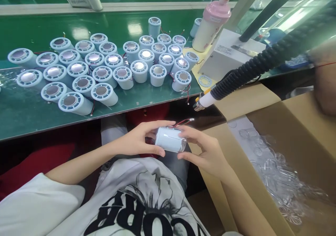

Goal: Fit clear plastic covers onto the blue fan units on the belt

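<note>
Over my lap I hold a light blue cylinder [169, 140] on its side, with red and black wires and a small white plug [191, 119] at its upper edge. My left hand [147, 140] grips one end between thumb and fingers. My right hand [203, 147] closes round the other end, where a clear plastic piece [183, 145] shows. On the green bench, past my hands, stand several like blue cylinders [105, 92], upright, with silver discs in their tops and thin wires on some.
A black corrugated hose [244, 70] with a metal nozzle [198, 105] reaches in from the right, near a grey box [223, 54] and a pink-topped bottle [210, 24]. An open carton [262, 194] of clear plastic pieces [275, 169] stands at right. The green bench [15, 120] has a front edge.
</note>
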Demonstrator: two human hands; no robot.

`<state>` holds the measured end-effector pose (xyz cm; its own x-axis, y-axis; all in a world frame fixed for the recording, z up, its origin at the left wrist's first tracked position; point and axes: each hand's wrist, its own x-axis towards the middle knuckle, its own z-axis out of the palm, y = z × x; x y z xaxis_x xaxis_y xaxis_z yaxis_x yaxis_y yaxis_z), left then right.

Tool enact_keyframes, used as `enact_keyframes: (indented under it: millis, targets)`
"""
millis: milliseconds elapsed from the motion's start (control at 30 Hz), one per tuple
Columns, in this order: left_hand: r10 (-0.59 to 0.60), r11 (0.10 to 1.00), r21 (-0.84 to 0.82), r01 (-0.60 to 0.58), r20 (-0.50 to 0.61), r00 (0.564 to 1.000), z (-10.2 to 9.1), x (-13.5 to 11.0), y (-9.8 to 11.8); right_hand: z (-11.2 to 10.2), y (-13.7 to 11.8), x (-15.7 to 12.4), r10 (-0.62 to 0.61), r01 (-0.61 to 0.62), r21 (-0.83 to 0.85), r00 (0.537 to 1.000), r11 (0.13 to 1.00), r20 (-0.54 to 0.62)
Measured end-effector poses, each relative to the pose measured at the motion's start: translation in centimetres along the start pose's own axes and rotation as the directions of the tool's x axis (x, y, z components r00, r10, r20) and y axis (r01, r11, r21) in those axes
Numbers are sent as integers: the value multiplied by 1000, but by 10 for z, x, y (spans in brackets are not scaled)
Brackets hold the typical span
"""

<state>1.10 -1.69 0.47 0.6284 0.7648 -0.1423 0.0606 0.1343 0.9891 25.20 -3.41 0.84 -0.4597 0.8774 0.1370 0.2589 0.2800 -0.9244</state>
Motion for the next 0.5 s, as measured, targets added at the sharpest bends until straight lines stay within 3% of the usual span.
enact_keyframes:
  millis: [133, 500]
  targets:
    - [73, 996, 52, -74, 12, 997, -1, -3, 1, 1, -4, 0, 66, -65, 72, 998, 995, -12]
    - [138, 977, 159, -143, 40, 990, -2, -4, 2, 1, -8, 1, 227, -235, 299, 972, 925, 63]
